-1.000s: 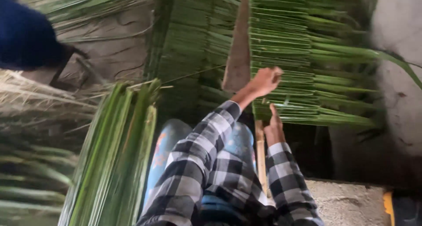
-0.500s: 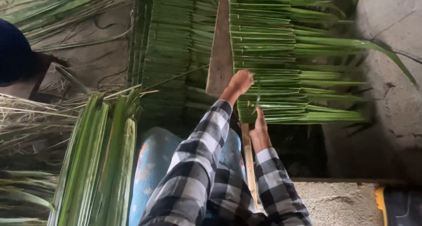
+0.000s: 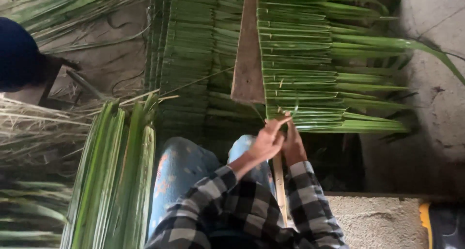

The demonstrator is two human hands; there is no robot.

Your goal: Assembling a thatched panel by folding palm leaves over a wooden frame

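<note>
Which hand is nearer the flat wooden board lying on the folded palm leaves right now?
Left. The left hand is just below the wooden board's near end, fingers raised toward it. The right hand sits farther right, at the edge of the folded leaves.

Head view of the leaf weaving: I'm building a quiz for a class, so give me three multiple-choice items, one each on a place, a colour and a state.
1. Where are both hands? A) at the near edge of the folded-leaf panel B) on the loose leaf bundle C) on the concrete floor
2. What colour are the sleeves? A) plain red B) black-and-white check C) yellow
3. How does the wooden board lie? A) flat on the panel B) standing on end C) held in the air

Answers: 1 A, the left hand and right hand meet at the folded-leaf panel. 2 B, the sleeves are checked. 3 A, the wooden board rests on the leaves.
</note>
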